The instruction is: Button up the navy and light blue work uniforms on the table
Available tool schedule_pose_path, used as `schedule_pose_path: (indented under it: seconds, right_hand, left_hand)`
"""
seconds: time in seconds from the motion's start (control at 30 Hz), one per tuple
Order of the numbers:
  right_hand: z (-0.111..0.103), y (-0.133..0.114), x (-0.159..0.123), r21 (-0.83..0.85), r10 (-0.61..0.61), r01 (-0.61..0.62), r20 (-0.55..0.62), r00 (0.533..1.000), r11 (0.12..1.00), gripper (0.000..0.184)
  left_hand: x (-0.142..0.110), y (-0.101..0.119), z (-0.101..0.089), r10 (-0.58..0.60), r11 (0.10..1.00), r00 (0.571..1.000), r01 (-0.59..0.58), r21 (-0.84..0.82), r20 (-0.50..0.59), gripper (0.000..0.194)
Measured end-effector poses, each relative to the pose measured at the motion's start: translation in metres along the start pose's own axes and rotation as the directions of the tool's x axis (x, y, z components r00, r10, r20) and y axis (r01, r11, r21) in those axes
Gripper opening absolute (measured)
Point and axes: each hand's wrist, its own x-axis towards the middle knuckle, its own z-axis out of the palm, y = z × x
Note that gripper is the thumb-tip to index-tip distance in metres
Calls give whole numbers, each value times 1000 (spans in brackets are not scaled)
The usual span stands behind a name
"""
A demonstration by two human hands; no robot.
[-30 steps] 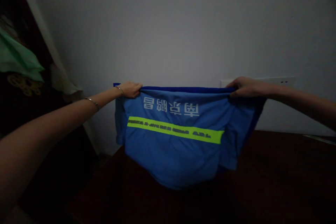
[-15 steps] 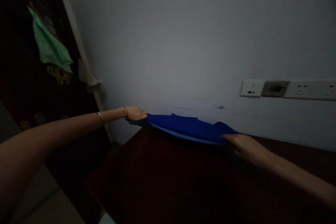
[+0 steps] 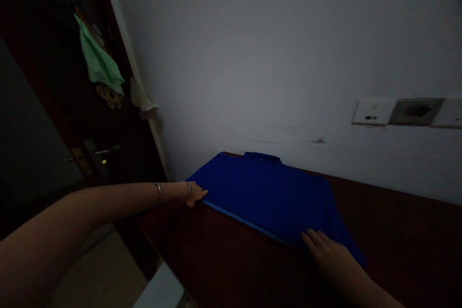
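A blue collared shirt (image 3: 260, 192) lies spread on the dark red table (image 3: 224, 260), its collar toward the wall. A lighter blue strip shows along its near edge. My left hand (image 3: 197, 193), with two bangles on the arm, grips the shirt's near left corner. At the near right part of that edge, my right hand (image 3: 323, 248) has its fingers bent over the cloth, with the thumb hidden. One sleeve hangs out past my right hand on the table.
Behind the table rises a pale wall with sockets (image 3: 373, 112) at the right. On the left stands a dark door (image 3: 126, 154) with a green cloth (image 3: 101, 67) hanging on it. A white surface (image 3: 162, 288) shows below the table's left edge.
Both hands have come down and nearer, drawing the shirt's near edge toward me. The shirt, bunched and lifted before, now lies flatter, with more of it showing.
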Motion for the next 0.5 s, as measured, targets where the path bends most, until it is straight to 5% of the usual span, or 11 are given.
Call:
schedule_pose_path:
  seconds: [0.13, 0.3, 0.5]
  right_hand:
    - [0, 0, 4, 3, 41, -41, -2, 999, 999, 58]
    - [-15, 5, 14, 83, 116, -121, 61, 991, 989, 52]
    - [-37, 12, 24, 144, 138, -174, 232, 963, 974, 46]
  left_hand:
    - [16, 22, -13, -58, 995, 992, 47, 91, 112, 71]
    - [41, 35, -12, -130, 991, 990, 129, 31, 47, 69]
    - [63, 29, -10, -75, 996, 996, 72, -44, -51, 63]
